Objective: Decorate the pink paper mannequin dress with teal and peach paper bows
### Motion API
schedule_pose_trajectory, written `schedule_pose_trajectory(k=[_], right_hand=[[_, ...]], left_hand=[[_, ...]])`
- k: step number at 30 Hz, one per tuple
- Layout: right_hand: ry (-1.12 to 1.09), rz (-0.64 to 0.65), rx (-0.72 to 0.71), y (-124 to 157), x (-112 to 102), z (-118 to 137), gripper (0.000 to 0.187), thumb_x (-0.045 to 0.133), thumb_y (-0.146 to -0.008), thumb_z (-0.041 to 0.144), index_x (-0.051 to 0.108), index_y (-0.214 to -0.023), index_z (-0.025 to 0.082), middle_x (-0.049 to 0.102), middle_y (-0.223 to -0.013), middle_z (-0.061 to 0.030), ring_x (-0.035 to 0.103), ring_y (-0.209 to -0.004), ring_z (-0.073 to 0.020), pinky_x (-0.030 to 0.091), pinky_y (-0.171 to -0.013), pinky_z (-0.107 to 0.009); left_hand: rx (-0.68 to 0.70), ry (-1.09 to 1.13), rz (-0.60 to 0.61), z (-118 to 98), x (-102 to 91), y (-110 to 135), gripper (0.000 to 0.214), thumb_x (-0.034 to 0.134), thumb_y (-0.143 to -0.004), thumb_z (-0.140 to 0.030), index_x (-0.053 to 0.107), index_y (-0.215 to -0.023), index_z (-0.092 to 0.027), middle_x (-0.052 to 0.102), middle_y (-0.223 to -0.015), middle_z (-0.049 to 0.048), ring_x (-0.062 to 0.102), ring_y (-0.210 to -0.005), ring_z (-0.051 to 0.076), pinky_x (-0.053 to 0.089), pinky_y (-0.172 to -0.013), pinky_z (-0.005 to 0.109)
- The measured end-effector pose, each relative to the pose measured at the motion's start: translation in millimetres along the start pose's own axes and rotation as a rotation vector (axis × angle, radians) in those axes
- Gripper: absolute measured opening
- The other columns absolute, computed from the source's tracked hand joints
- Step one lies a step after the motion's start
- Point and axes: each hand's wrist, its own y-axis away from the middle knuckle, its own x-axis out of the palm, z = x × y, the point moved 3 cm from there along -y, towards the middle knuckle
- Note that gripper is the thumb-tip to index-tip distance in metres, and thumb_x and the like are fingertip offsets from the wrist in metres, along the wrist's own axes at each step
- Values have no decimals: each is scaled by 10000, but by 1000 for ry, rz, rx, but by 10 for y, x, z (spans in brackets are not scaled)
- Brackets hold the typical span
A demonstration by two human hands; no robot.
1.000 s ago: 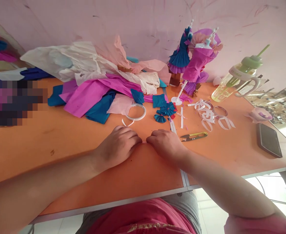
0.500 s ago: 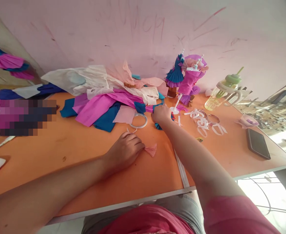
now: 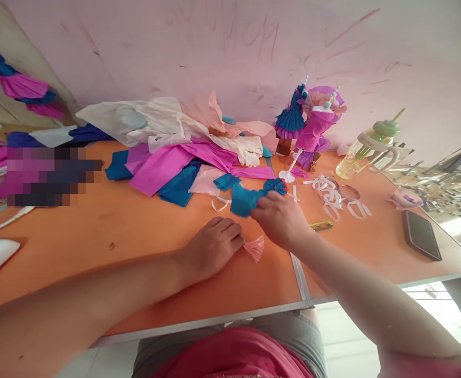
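Observation:
My left hand rests on the orange table, its fingers closed on a small gathered fan of pink crepe paper that sticks out to the right. Above and to the right, my right hand pinches a blue piece of crepe paper between thumb and fingers. The blue piece partly covers a white ring of tape. Just behind the right hand lies a pleated blue rosette with a bit of red at its edge. Another small blue scrap lies near the tape.
Magenta, blue, pink and white crepe paper is heaped by the wall. Small dressed figures on stands are behind the right hand. Rightward are white ribbon loops, a yellow cutter, a bottle and a phone.
My right hand has drawn back toward me from the far side, bringing the blue crepe paper over the tape ring. The left hand keeps its hold on the pink fan.

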Motion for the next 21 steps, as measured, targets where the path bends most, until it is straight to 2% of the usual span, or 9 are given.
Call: schedule_pose_trajectory(k=[2, 4, 6, 9, 15, 18, 21], right_hand=[[-52, 87, -131, 92, 168, 74, 273, 450, -912, 82, 701, -862, 178, 648, -887, -92, 504, -936, -229, 338, -676, -320], [-105, 90, -168, 136, 280, 73, 237, 474, -930, 135, 706, -950, 180, 656, -918, -86, 512, -948, -223, 356, -705, -319], [-177, 28, -138, 158, 329, 35, 236, 485, -961, 243, 694, -1063, 202, 660, -969, -73, 520, -962, -212, 376, -742, -313], [-276, -40, -80, 180, 377, -5, 263, 460, -982, 299, 696, -1086, 245, 659, -1019, -50, 532, -981, -188, 394, -763, -287], [-307, 66, -92, 194, 471, 21, 284, 452, -970, 225, 736, -981, 233, 674, -969, -57, 564, -914, -180, 397, -712, -275], [-345, 98, -70, 217, 417, 19, 309, 444, -984, 319, 744, -974, 245, 687, -952, -55, 574, -894, -180, 398, -686, -273], [-374, 67, 0, 240, 352, 15, 324, 429, -989, 346, 735, -1013, 242, 687, -954, -59, 583, -924, -183, 407, -706, -274]], left_hand=[[-3, 7, 29, -53, -20, 6, 205, 497, -934, -137, 697, -944, -182, 626, -907, 65, 545, -886, 222, 461, -812, 382], [-30, 26, 41, -72, -32, 8, 207, 507, -918, -124, 701, -960, -184, 626, -939, 72, 547, -910, 228, 471, -818, 380], [-56, 40, 27, -72, -41, 2, 210, 513, -910, -118, 705, -969, -178, 627, -1048, 89, 547, -997, 239, 473, -874, 383], [-88, 71, 14, -55, -34, -19, 214, 517, -912, -125, 710, -987, -179, 634, -1110, 86, 557, -1040, 232, 471, -919, 377], [-182, 69, 138, 17, 46, -13, 190, 554, -896, -153, 707, -992, -212, 677, -900, 44, 625, -869, 216, 502, -819, 387], [-194, 56, 145, 47, 63, 2, 198, 551, -900, -157, 703, -1011, -219, 691, -907, 40, 645, -860, 219, 515, -792, 385], [-173, 66, 120, 57, 67, 4, 186, 541, -914, -171, 710, -977, -216, 697, -902, 39, 646, -863, 218, 519, -795, 383]])
